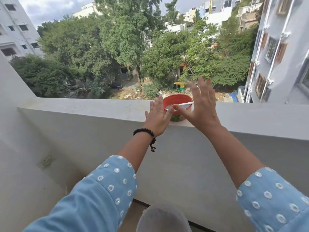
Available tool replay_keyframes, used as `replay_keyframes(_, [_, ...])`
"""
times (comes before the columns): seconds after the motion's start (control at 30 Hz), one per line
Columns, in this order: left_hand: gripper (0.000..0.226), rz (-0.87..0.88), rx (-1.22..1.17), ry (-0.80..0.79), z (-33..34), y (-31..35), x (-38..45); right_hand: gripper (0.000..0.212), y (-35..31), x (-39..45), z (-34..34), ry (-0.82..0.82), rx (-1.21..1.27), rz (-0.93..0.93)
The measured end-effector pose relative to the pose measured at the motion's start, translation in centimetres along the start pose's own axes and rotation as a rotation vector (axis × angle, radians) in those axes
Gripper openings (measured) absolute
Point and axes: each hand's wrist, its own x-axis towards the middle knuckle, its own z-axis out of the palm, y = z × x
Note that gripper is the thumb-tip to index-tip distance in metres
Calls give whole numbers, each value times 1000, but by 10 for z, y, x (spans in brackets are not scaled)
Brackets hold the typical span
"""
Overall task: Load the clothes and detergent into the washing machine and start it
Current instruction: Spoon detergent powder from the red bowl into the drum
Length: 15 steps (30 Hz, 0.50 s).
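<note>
No washing machine, clothes or detergent are in view. Both my arms reach forward over a white balcony wall (pixel 83 108). My left hand (pixel 158 118) is held up with its fingers straight and spread, holding nothing. My right hand (pixel 201 106) is raised the same way, a little higher, with its thumb pointing toward the left hand. Both sleeves are light blue with white dots, and a black bead bracelet sits on my left wrist. Behind the two hands an orange-red bowl (pixel 178 100) stands on top of the wall, with a white stick lying across its rim.
The wall's flat top runs left to right across the view, with a drop to trees and a street beyond it. White buildings stand at the left and right. A grey rounded object (pixel 163 218) sits low in front of me near the floor.
</note>
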Motion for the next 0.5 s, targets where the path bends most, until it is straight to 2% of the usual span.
replay_keyframes(0.17, [71,6,-113,-6,5,5,6,109,23,-1,-4,-156,324,77])
replay_keyframes(0.33, [70,29,-218,11,4,4,6,131,26,1,3,-351,486,140])
replay_keyframes(0.5, [69,30,-234,3,1,3,4,127,22,8,12,-373,507,158])
